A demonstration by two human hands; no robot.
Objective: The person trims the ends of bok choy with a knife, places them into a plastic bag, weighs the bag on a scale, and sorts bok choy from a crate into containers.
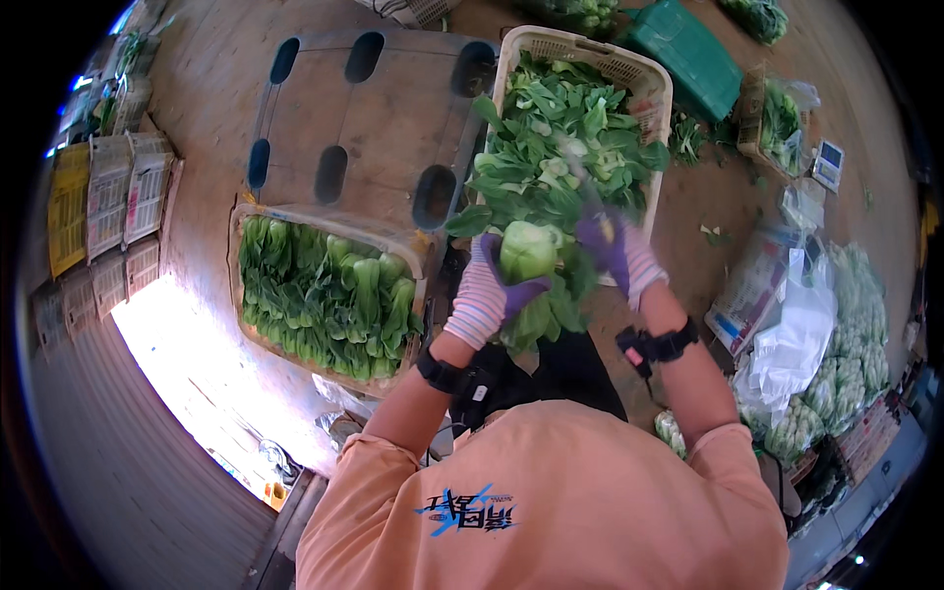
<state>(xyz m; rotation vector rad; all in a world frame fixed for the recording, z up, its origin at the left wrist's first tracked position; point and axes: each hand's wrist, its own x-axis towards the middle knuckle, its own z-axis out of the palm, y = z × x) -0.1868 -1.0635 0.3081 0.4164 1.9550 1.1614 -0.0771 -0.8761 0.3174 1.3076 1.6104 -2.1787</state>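
My left hand [503, 287], in a striped glove with a purple palm, is closed around a head of bok choy [529, 251]. Its pale base points up and its leaves hang down in front of me. Just to the right, my right hand [618, 252], gloved the same way, is closed on a knife [582, 177]. The blade is smeared by motion and points away over the leaves. Beyond both hands stands a beige plastic crate [660, 93] heaped with loose bok choy [565, 128]. The right fingertips are blurred.
At left, a second crate [334, 218] holds bok choy in neat rows. Behind it lies a brown plastic pallet [393, 108] with oval holes. A green bin [683, 59] stands at the back right. White plastic bags [795, 339] and bagged greens [855, 315] lie at right, near a small scale [828, 164].
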